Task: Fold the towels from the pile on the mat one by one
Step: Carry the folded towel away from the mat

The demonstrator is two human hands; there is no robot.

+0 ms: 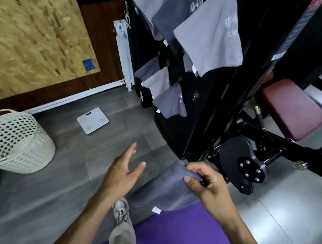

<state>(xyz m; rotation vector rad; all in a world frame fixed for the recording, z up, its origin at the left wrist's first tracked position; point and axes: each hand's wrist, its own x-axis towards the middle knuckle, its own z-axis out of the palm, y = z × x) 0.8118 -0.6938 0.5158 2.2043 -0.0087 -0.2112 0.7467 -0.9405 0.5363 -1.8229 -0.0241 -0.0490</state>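
A grey towel point(165, 190) with a small white tag hangs in front of me over the purple mat point(182, 240). My right hand point(207, 184) pinches its upper edge between thumb and fingers. My left hand point(124, 170) hovers just left of the towel, fingers straight and spread, touching nothing. Several more grey towels point(210, 33) hang on the black gym machine at the top of the view. No pile of towels is in view.
A white perforated laundry basket point(11, 141) lies tilted on the grey floor at the left. A white bathroom scale point(92, 120) sits on the floor further back. The black gym machine point(241, 167) with a maroon seat point(290, 108) stands close on the right. My shoe point(121, 211) is at the mat's edge.
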